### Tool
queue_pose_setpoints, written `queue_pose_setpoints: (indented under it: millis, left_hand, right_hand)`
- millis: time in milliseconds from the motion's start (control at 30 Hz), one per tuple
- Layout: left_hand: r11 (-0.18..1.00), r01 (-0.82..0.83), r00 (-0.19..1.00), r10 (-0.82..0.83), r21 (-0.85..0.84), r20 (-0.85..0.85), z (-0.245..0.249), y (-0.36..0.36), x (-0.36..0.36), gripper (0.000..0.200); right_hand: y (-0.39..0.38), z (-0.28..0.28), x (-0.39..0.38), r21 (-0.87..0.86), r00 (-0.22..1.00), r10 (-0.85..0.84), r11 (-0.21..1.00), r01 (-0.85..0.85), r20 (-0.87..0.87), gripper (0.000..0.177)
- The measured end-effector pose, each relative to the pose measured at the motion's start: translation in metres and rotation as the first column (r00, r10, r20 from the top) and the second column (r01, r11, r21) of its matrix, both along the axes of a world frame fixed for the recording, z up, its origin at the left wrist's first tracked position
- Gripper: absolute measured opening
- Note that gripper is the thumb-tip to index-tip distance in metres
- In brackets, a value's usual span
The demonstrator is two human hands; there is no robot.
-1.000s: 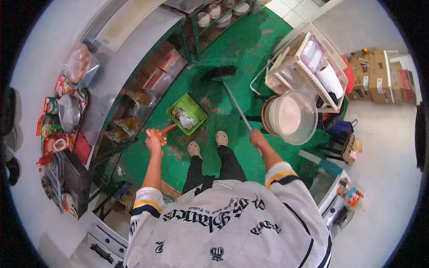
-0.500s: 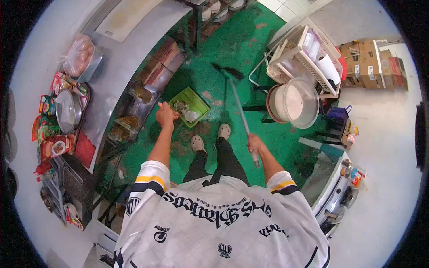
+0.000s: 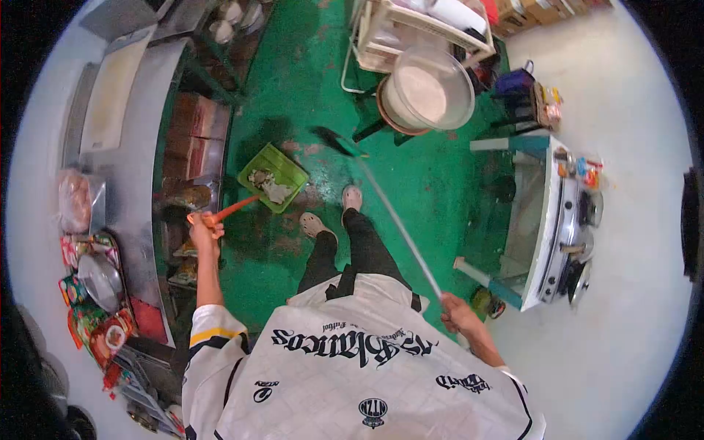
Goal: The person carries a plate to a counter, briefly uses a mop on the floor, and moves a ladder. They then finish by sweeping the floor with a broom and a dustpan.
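Note:
My left hand (image 3: 203, 230) grips the orange handle of a green dustpan (image 3: 273, 177) that rests on the green floor with scraps of rubbish in it. A long grey broom handle (image 3: 398, 223) is held in my right hand (image 3: 458, 315), near my right hip. The dark broom head (image 3: 328, 138) lies on the floor to the right of the dustpan. My two feet in pale clogs (image 3: 332, 213) stand just below the pan.
A steel counter (image 3: 132, 132) with shelves, food packets and a pan lid runs along the left. A large bowl (image 3: 430, 92) on a stand and a white rack (image 3: 411, 26) sit at the top. A stove unit (image 3: 565, 220) stands at the right.
The view has swung round to the right. My right hand has pulled the broom handle back and down to my side; my left hand still holds the dustpan, now further left.

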State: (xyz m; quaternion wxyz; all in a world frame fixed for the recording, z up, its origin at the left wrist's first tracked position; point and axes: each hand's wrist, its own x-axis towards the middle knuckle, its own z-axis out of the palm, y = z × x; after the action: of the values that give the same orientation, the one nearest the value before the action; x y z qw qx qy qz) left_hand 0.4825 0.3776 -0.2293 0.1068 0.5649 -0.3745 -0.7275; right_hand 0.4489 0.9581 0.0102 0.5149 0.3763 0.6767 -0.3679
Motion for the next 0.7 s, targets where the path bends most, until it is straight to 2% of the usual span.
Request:
queue_pose_setpoints:
  millis: [100, 167, 233, 300, 367, 400, 433, 467, 500, 533, 600, 633, 700]
  left_hand:
    - [0.993, 0.101, 0.994, -0.099, -0.058, 0.038, 0.001, 0.003, -0.007, 0.027]
    - [0.982, 0.168, 0.985, -0.164, -0.086, 0.058, -0.008, 0.006, -0.012, 0.027]
    - [0.969, 0.232, 0.971, -0.225, -0.09, 0.083, -0.021, 0.011, -0.019, 0.026]
    - [0.964, 0.24, 0.969, -0.23, -0.119, 0.086, -0.025, 0.018, -0.024, 0.027]
    - [0.96, 0.241, 0.969, -0.23, -0.14, 0.091, -0.021, 0.02, -0.027, 0.028]
    - [0.962, 0.237, 0.969, -0.225, -0.135, 0.101, -0.035, 0.013, -0.026, 0.031]
    - [0.959, 0.235, 0.97, -0.22, -0.157, 0.106, -0.022, 0.019, -0.031, 0.034]
    - [0.957, 0.249, 0.966, -0.235, -0.147, 0.108, -0.026, 0.016, -0.033, 0.035]
    - [0.956, 0.259, 0.963, -0.245, -0.138, 0.111, -0.032, 0.01, -0.034, 0.036]
    - [0.953, 0.268, 0.962, -0.256, -0.14, 0.099, -0.033, 0.01, -0.036, 0.037]
    - [0.958, 0.25, 0.968, -0.25, -0.14, 0.016, -0.043, 0.005, -0.032, 0.038]
    - [0.958, 0.249, 0.968, -0.247, -0.139, 0.035, -0.043, 0.005, -0.032, 0.038]
    - [0.958, 0.247, 0.968, -0.239, -0.142, 0.075, -0.043, 0.004, -0.036, 0.038]
  right_hand:
    - [0.031, 0.007, 0.017, 0.1, 0.991, -0.054, 0.993, 0.067, -0.125, 0.036]
    - [0.059, -0.03, 0.023, 0.155, 0.982, -0.065, 0.984, 0.093, -0.177, 0.031]
    - [0.098, -0.106, 0.027, 0.082, 0.945, -0.201, 0.97, 0.229, -0.256, 0.029]
    - [0.107, -0.166, 0.014, -0.088, 0.898, -0.387, 0.922, 0.377, -0.208, 0.031]
    - [0.06, -0.171, 0.002, -0.081, 0.891, -0.418, 0.908, 0.41, -0.176, 0.027]
    - [0.06, -0.188, 0.01, -0.116, 0.883, -0.468, 0.88, 0.461, -0.04, 0.027]
    - [0.067, -0.201, 0.025, -0.212, 0.95, -0.29, 0.942, 0.261, -0.114, 0.026]
    - [0.062, -0.202, 0.033, -0.278, 0.967, -0.123, 0.959, 0.058, -0.224, 0.027]
    - [0.059, -0.201, 0.042, -0.245, 0.922, 0.184, 0.929, -0.276, -0.341, 0.029]
    - [0.041, -0.186, 0.042, -0.149, 0.765, 0.445, 0.813, -0.564, -0.466, 0.034]
    - [-0.009, -0.151, 0.015, -0.133, 0.702, 0.62, 0.709, -0.693, -0.349, 0.043]
    - [-0.018, -0.152, 0.01, -0.186, 0.707, 0.624, 0.691, -0.698, -0.333, 0.047]
    - [-0.016, -0.151, 0.009, -0.143, 0.608, 0.63, 0.628, -0.765, -0.482, 0.047]
